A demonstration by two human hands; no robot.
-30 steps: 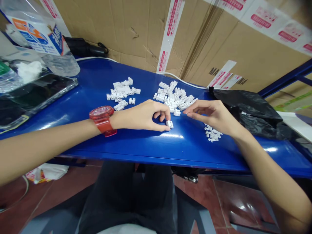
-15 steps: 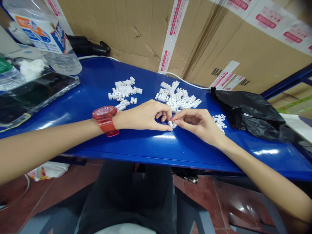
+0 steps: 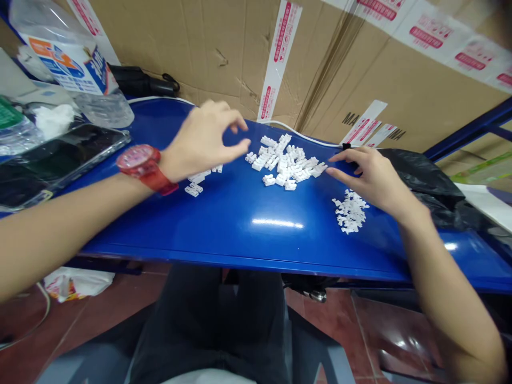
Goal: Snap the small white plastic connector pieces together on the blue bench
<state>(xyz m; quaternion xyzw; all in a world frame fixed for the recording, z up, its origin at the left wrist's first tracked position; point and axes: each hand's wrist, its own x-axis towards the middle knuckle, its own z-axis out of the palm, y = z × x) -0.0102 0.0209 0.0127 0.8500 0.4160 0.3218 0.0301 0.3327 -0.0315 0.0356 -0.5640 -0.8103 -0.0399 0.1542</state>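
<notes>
My left hand (image 3: pixel 204 138), with a red watch (image 3: pixel 140 162) on its wrist, hovers over the left pile of small white plastic parts (image 3: pixel 196 184) and hides most of it. Its thumb and fingers are apart, with nothing visible between them. My right hand (image 3: pixel 368 176) lies low over the blue table (image 3: pixel 240 224), fingers stretched toward the right edge of the middle pile of white parts (image 3: pixel 286 160). It holds nothing. A smaller pile of tiny white pieces (image 3: pixel 350 213) lies just in front of the right hand.
A black plastic bag (image 3: pixel 424 181) lies at the right behind my right hand. A phone in a clear case (image 3: pixel 60 160), a plastic bottle (image 3: pixel 104 106) and packaging crowd the far left. Taped cardboard boxes (image 3: pixel 320 64) wall the back.
Both hands left the spot near the table's front where they met on one white part. The left rose back-left over the left pile; the right drew back to the right. That part is gone from the spot.
</notes>
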